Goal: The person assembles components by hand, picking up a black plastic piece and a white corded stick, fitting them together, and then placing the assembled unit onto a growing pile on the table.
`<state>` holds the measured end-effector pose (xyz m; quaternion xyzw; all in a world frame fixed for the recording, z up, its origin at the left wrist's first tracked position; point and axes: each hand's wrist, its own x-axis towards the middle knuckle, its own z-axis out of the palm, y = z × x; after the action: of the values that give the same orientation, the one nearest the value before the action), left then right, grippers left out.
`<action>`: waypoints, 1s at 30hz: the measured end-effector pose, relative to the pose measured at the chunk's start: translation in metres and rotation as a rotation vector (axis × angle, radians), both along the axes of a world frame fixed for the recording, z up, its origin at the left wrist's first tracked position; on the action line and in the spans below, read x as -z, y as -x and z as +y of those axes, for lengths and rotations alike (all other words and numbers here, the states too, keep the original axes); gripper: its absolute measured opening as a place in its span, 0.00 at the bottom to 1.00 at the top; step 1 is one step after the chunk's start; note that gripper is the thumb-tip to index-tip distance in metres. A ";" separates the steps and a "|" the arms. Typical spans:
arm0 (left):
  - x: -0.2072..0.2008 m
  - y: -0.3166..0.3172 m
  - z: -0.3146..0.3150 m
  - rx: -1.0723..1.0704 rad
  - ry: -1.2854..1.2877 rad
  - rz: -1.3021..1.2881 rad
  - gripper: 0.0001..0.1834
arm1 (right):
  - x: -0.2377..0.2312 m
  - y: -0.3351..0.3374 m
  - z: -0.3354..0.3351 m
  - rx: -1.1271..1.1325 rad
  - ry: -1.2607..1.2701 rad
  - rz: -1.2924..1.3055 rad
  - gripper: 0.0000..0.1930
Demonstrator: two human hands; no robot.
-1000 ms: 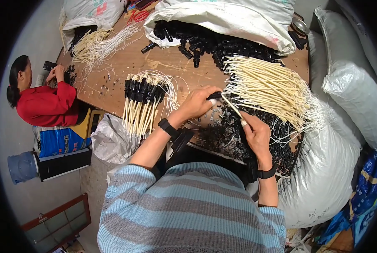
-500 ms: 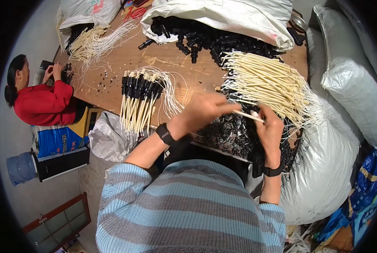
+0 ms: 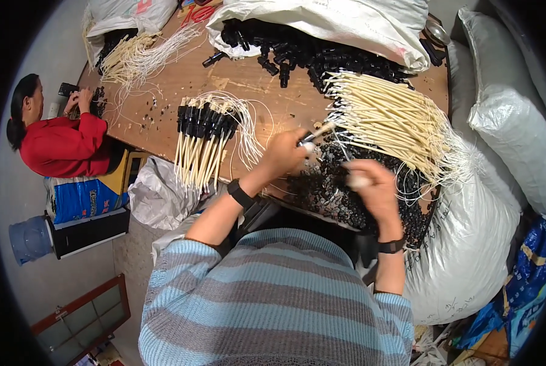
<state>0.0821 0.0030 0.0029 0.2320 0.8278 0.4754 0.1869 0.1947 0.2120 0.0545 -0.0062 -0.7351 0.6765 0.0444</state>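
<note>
as left hand [image 3: 287,152] grips fitting [image 3: 305,139], right hand [image 3: 375,186], grip unclear, brown table [image 3: 261,85], grey wall [image 3: 50,53]

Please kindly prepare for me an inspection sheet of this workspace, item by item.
Surface: brown table, worn, scattered bits.
Work things: cream sticks at right; at left, a bundle of sticks with black fittings.
Clutter: small black pieces heaped toward the near edge; black parts spilling from an open white sack.
Hands: left hand grips a dark piece with a cream end; right hand blurred, grip unclear.
Cables: thin white cords, loose at both stick groups.
Surroundings: co-worker in red at left; stuffed white sacks at right.
</note>
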 end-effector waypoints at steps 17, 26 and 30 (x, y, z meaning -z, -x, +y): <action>-0.033 -0.011 0.015 0.089 -0.050 -0.275 0.13 | 0.020 -0.005 -0.029 0.154 -0.599 0.089 0.06; -0.012 -0.016 0.009 0.121 0.040 0.463 0.21 | 0.020 0.000 -0.028 0.247 -0.762 0.172 0.03; -0.023 -0.017 0.007 0.215 0.112 0.354 0.22 | 0.022 0.002 -0.028 0.222 -0.773 0.159 0.04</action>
<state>0.0995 0.0101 0.0263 0.3880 0.8433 0.3579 0.1009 0.1928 0.1845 0.0328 -0.0159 -0.9243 0.3398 0.1729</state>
